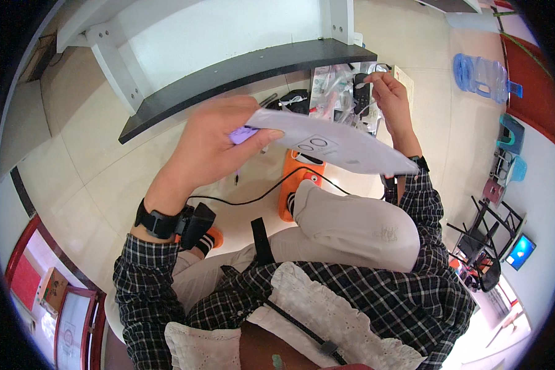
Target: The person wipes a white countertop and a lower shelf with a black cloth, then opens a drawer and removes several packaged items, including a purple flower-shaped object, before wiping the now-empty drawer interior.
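Observation:
My left hand (pixel 217 143) grips a flat white sheet or packet (pixel 323 138) with printed circles, together with a bundled purple cable (pixel 243 134). The sheet slants across toward my right forearm. My right hand (pixel 388 92) pinches a small pale end of a thin white cable (pixel 361 85) over an open box of small goods. In that box lie a black remote control or handset (pixel 361 104) and several clear plastic bags (pixel 337 85). Beside the box is a black pouch or bundle (pixel 296 101) with a white cable on it.
A white shelf unit with a black edge board (pixel 245 76) stands before me. A black cable (pixel 240 202) crosses near my knees and orange slippers (pixel 286 203). To the right are a blue water bottle (pixel 483 78), stools and black chairs (pixel 485 245). The floor is tiled.

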A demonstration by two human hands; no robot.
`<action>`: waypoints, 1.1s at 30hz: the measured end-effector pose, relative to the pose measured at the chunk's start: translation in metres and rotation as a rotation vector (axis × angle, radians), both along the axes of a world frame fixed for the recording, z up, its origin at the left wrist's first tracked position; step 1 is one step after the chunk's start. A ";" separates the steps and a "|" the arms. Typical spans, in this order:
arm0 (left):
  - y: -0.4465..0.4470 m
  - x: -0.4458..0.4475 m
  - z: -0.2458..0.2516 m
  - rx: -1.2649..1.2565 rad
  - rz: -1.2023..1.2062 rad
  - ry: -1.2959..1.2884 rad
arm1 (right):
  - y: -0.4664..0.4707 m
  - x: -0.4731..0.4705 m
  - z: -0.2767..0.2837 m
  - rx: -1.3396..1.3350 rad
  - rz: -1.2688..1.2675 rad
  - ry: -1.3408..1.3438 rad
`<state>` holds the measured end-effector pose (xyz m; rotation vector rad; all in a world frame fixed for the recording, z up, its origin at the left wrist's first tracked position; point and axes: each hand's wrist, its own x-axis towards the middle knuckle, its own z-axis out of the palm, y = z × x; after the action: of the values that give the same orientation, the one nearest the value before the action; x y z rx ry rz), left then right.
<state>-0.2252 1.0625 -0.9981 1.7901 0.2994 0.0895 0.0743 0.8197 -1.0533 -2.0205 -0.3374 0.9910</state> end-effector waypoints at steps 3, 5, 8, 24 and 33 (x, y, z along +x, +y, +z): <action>-0.019 -0.005 -0.031 -0.022 -0.017 0.271 | -0.010 0.007 -0.020 -0.040 0.067 0.119; -0.028 -0.017 -0.059 -0.096 -0.043 0.454 | -0.017 0.007 -0.031 -0.119 0.149 0.115; -0.043 -0.041 -0.096 -0.259 0.016 0.572 | -0.022 -0.001 -0.037 -0.375 0.323 -0.057; -0.047 -0.081 -0.151 -0.249 -0.014 0.742 | 0.172 0.044 -0.066 -0.440 1.151 -0.969; 0.012 -0.108 -0.131 -0.660 0.065 0.778 | 0.170 0.052 -0.135 -0.506 1.318 -1.128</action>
<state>-0.3333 1.0745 -1.1290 1.0863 0.8333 -0.6105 0.1260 0.9893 -1.1885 -2.5810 -2.4207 0.4360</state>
